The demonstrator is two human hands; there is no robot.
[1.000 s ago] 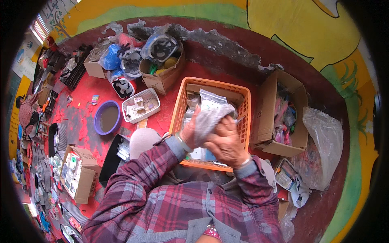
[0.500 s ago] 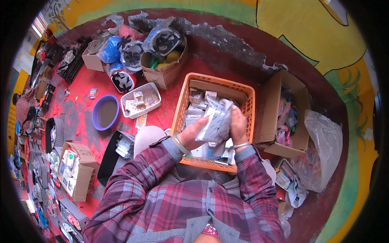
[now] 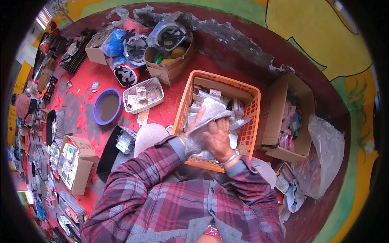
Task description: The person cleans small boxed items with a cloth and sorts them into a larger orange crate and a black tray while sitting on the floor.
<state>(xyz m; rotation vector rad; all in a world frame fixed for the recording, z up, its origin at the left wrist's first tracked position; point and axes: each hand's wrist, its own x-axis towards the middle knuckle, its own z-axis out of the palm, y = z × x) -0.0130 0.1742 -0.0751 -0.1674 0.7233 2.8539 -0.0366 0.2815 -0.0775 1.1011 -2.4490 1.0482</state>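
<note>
Over the orange plastic basket (image 3: 256,117), my two hands meet around a grey cloth (image 3: 207,121). My right hand (image 3: 220,139) lies across the cloth, its fingers pressing it. Partly covered by the cloth, my left hand (image 3: 195,121) grips a flat pale packet (image 3: 211,101), whose top end shows beyond the cloth. The rest of the packet is hidden. Small white boxes and packets (image 3: 238,107) fill the basket below, with a brown cardboard piece (image 3: 227,94) along its far side.
Right of the basket stands an open cardboard box (image 3: 267,129) beside a clear plastic bag (image 3: 327,141). To the left are a white basket (image 3: 139,109), a purple basin (image 3: 96,110) and a black bin (image 3: 106,156). Bagged helmets (image 3: 168,37) lie at the back.
The grey cloth now covers most of the packet. My right hand has moved from the packet's right edge to lie across the cloth, nearer to me. The whole view has shifted slightly.
</note>
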